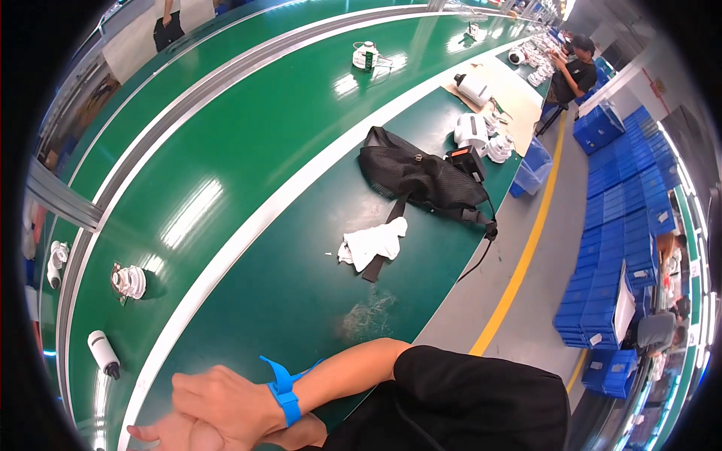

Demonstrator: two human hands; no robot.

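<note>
While our right hand [226, 406] with the blue wrist strap [284, 391] lies clasped over our left hand [169, 434] at bottom left, holding no object, the nearest thing, a white cylindrical part [104, 353], sits just left of them, long axis tilted down-right.

A blue strap [284, 392] is tied round the wrist, its loose end sticking up. It sits low over the green bench [301, 286].
</note>
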